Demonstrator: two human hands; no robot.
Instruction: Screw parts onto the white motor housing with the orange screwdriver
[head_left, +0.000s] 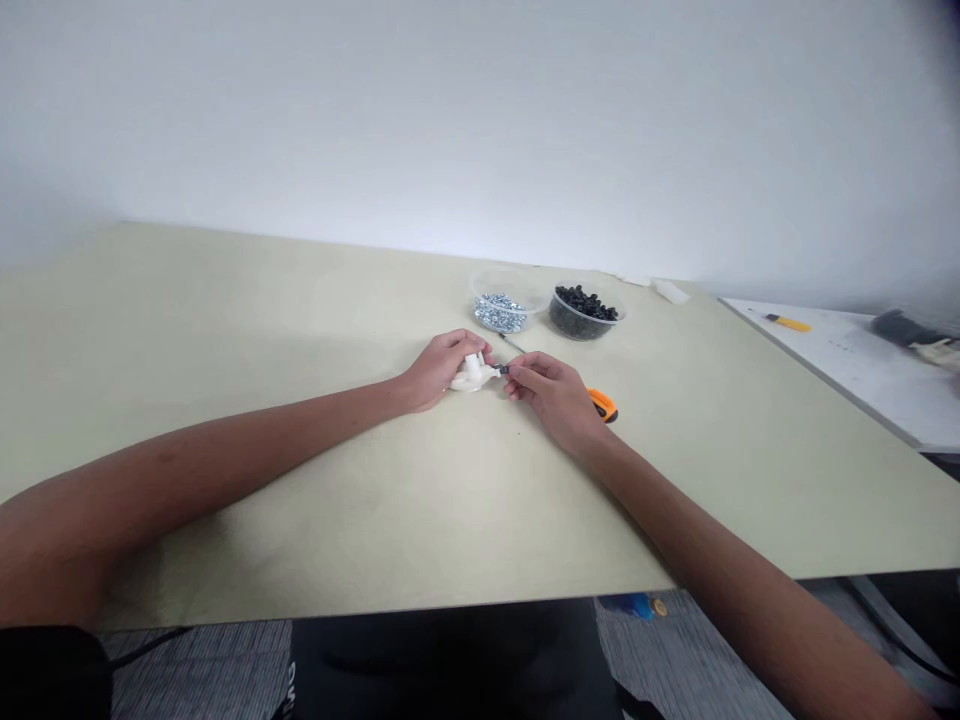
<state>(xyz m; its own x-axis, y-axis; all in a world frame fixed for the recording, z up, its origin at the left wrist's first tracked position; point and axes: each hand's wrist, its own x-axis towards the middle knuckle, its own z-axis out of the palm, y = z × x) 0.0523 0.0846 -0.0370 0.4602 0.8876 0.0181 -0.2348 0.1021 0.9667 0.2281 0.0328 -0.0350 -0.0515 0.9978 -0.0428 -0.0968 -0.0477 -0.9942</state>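
1. Left hand, centre of the frame: fingers curled closed around a white plastic part, which rests on the table and juts out to the right of the fist.
2. Right hand, just right of centre: thumb and fingertips pinched on a small dark piece, possibly a screw; it is too small to identify with certainty.
3. Key relation: the small dark piece sits at the right end of the white plastic part, between the two hands and touching or nearly touching it. The part's long axis runs roughly left to right, so the hands face each other along it. Both hands are equally near.
4. Orange-handled tool: lies on the table just behind the right hand, partly hidden by it.
5. Tub of silver fasteners and tub of black pieces: side by side above the hands, near but apart from them.
6. Thin metal rod: lies between the tubs and the hands; nothing blocks the gap between the hands.
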